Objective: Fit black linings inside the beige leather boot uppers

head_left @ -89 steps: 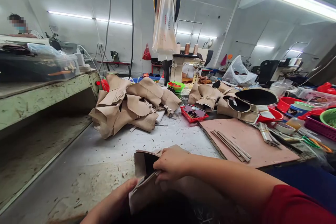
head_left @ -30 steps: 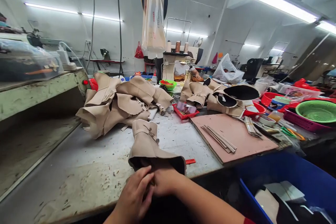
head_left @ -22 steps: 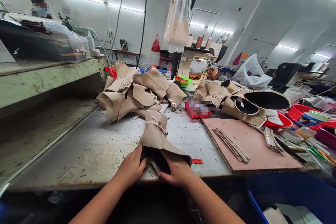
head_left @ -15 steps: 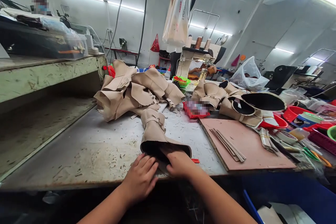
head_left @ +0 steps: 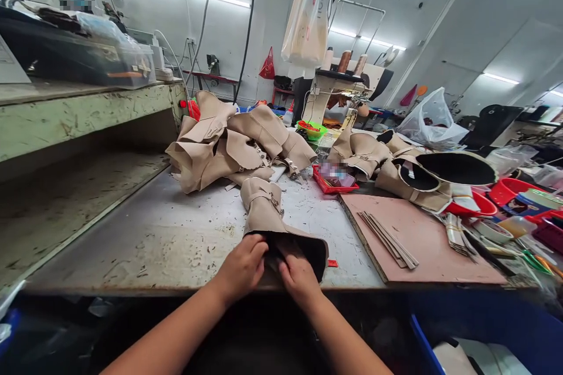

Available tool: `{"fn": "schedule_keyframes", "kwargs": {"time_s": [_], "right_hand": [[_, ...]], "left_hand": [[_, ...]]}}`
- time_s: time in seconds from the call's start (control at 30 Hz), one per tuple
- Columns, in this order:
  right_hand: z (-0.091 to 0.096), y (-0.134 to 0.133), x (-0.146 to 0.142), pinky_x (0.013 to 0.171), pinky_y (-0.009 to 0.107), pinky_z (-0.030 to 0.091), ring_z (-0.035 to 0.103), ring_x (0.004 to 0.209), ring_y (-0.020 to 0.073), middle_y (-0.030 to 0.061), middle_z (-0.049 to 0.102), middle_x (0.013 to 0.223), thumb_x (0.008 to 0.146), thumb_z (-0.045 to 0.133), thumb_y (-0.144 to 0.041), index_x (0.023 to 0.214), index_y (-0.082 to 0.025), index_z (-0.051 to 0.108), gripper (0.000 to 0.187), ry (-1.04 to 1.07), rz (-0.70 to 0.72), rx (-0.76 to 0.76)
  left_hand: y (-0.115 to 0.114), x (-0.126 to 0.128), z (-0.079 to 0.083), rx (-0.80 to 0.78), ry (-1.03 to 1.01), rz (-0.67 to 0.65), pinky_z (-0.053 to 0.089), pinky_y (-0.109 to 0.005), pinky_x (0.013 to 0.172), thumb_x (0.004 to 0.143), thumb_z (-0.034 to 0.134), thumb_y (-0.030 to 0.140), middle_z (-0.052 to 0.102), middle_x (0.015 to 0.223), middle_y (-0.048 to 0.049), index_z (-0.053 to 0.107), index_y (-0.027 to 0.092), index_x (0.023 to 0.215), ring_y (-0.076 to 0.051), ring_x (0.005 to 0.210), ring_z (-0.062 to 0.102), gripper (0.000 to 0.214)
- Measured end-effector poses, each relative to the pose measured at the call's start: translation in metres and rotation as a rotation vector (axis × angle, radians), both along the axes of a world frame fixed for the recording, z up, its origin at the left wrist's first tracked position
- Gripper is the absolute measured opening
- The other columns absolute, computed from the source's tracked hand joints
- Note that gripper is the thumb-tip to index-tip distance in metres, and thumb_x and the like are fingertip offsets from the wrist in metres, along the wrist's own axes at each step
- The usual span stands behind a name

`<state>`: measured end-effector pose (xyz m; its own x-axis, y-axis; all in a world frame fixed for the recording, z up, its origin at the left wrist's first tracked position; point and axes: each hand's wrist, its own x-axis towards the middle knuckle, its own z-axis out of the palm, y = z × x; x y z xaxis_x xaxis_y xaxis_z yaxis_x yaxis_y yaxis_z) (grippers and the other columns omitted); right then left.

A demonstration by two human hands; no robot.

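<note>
A beige boot upper point(head_left: 263, 214) with a buckled strap lies on the table before me, its dark-lined opening toward me. My left hand point(head_left: 244, 263) is closed on the near left edge of that opening, fingers curled over the rim. The fingers of my right hand point(head_left: 301, 278) reach into the opening, partly hidden in the dark lining, and the thumb stays at the near edge. That hand appears to grip the lower edge of the upper.
Beige boot uppers point(head_left: 211, 152) are piled behind, with more uppers point(head_left: 413, 179) at the back right. Thin strips point(head_left: 389, 240) lie on a pink board point(head_left: 433, 246). A red tray point(head_left: 328, 187) sits near the board. A shelf point(head_left: 88, 123) borders the left side. Behind stands a sewing machine point(head_left: 323, 99).
My left hand has moved up and closed on the opening's rim. My right hand has drawn back slightly, and the opening gapes wider. The view has shifted a little.
</note>
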<state>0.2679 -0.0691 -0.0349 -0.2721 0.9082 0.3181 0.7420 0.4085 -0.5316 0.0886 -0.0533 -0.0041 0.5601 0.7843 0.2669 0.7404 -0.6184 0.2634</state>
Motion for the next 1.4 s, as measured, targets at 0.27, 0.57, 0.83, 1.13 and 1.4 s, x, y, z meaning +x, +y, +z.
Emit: {"fn": "schedule_keyframes", "kwargs": {"time_s": [0.27, 0.57, 0.83, 1.13, 1.4], "right_hand": [[0.005, 0.002, 0.004, 0.102, 0.048, 0.037, 0.048, 0.12, 0.027, 0.0089, 0.061, 0.119, 0.086, 0.038, -0.025, 0.123, -0.021, 0.055, 0.041, 0.116, 0.025, -0.085], [0.012, 0.001, 0.004, 0.098, 0.042, 0.042, 0.054, 0.114, 0.0259, 0.0089, 0.066, 0.11, 0.09, 0.03, -0.034, 0.114, -0.021, 0.061, 0.041, 0.207, -0.067, -0.122], [0.013, 0.002, 0.003, 0.097, 0.041, 0.042, 0.053, 0.116, 0.0263, 0.0096, 0.063, 0.117, 0.089, 0.032, -0.031, 0.116, -0.018, 0.06, 0.041, 0.158, -0.099, -0.152], [0.018, 0.002, -0.017, 0.098, 0.047, 0.039, 0.051, 0.116, 0.033, 0.011, 0.061, 0.12, 0.067, 0.045, -0.006, 0.118, -0.017, 0.06, 0.054, 0.115, -0.137, -0.169], [0.009, 0.003, -0.014, 0.092, 0.042, 0.046, 0.058, 0.109, 0.0283, 0.0124, 0.066, 0.109, 0.091, 0.03, -0.032, 0.114, -0.017, 0.061, 0.042, 0.236, -0.181, -0.112]], "left_hand": [[0.044, -0.037, -0.015, -0.159, 0.057, -0.041, 0.048, -0.039, 0.092, 0.065, 0.04, -0.001, 0.061, 0.111, -0.0122, 0.048, 0.013, 0.118, -0.023, 0.103, 0.059, 0.055], [0.045, -0.047, 0.012, -0.229, 0.11, -0.268, 0.046, -0.037, 0.094, 0.068, 0.043, 0.005, 0.058, 0.119, -0.0085, 0.054, 0.02, 0.121, -0.024, 0.11, 0.055, 0.056], [0.038, -0.049, 0.022, -0.277, 0.18, -0.379, 0.047, -0.041, 0.089, 0.078, 0.058, 0.029, 0.056, 0.117, -0.0157, 0.057, 0.02, 0.122, -0.031, 0.105, 0.057, 0.045], [0.028, -0.051, 0.016, -0.223, 0.315, -0.443, 0.035, -0.051, 0.099, 0.064, 0.068, 0.058, 0.04, 0.135, -0.0174, 0.046, 0.032, 0.131, -0.041, 0.124, 0.038, 0.075], [0.019, -0.046, 0.007, -0.207, 0.205, -0.137, 0.045, -0.035, 0.091, 0.089, 0.04, 0.034, 0.058, 0.114, -0.0142, 0.047, 0.011, 0.121, -0.024, 0.105, 0.056, 0.04]]}}
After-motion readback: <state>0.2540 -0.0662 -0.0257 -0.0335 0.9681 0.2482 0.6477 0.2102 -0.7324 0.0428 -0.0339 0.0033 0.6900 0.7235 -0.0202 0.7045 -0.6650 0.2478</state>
